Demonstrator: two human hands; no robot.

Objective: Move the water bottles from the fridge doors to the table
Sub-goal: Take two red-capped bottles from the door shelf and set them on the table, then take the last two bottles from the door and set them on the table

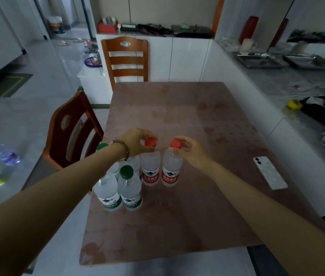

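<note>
You're at the set-down step, as I read it. The table [197,206], w/ its pinkish patterned top, fills most of the view, and the task's bottles are all on its near-left corner. The near chair [72,132] is tucked in just beside that corner.

The green-cap bottles [130,193] stand bunched at the table edge. Just right of them the left red-cap bottle [150,169] and the right red-cap bottle [171,171] stand upright, side by side.

Your left hand [135,141] has fingers and thumb curled round the cap of the left red one. Your right hand [187,150] pinches the cap of the right one. So both hands are gripping, one btl each, by the cap.

Next move, prob: check both sit flat, then let go and lift straight up, so you don't knock the green group just beside. After that, back to the fridge if any are left in the doors. A phone [270,173] lies well apart to the right, no bother.

Hard to tell:
- The fridge isn't in view, so there's no saying how many remain.
- Your left forearm covers part of the green group. It looks like four, not sure.
- Can't tell if the red btls rest fully on the top or hang just off it.
- Labels are too blurred to read.
</note>
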